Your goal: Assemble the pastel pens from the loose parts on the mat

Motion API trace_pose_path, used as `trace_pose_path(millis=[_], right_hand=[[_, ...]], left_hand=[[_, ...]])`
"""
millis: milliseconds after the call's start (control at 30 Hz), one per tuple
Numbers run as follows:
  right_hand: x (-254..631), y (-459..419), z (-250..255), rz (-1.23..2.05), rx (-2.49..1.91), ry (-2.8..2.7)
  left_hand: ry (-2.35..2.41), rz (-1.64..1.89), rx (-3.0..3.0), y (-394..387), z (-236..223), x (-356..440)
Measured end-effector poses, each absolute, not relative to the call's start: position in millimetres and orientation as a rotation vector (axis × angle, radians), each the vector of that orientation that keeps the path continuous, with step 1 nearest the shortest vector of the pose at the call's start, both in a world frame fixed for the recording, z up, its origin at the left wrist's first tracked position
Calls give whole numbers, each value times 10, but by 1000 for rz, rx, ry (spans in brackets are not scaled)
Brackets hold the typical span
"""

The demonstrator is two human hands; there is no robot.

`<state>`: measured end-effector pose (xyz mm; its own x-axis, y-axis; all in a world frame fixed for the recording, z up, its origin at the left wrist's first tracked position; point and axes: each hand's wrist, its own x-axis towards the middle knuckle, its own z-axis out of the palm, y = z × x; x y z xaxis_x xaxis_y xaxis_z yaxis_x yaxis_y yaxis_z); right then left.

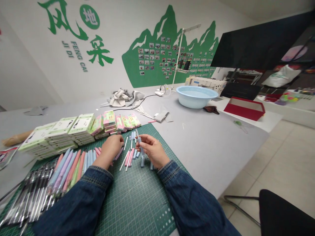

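My right hand is closed on a slim pale-blue pen part, held upright above the green cutting mat. My left hand rests knuckles up on the mat, its fingers curled down over the loose pen parts; what it grips is hidden. Pink, blue and white pen pieces lie scattered between the two hands. A row of pastel pen barrels lies left of my left hand, and both my sleeves are dark denim.
Stacked white and green boxes and pink packets line the mat's far edge. Black pens lie at the left. Further back on the grey table are a light blue basin, cloth scraps and a red box. A black chair stands at lower right.
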<state>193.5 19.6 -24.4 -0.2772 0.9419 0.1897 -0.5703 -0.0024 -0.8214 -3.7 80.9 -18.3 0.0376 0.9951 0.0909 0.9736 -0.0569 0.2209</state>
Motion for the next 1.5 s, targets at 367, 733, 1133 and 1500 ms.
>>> trace_pose_path(millis=[367, 733, 1133, 1500], right_hand=[[1972, 193, -193, 1584, -550, -959], [1957, 235, -266, 1569, -502, -999], [1954, 242, -290, 1537, -517, -1080], [1960, 252, -290, 1520, -533, -1121]], left_hand=[[2146, 144, 2128, 865, -311, -36], [1680, 1089, 1972, 638, 106, 127], [1073, 1334, 1625, 443, 591, 307], [1341, 1113, 2073, 392, 747, 318]])
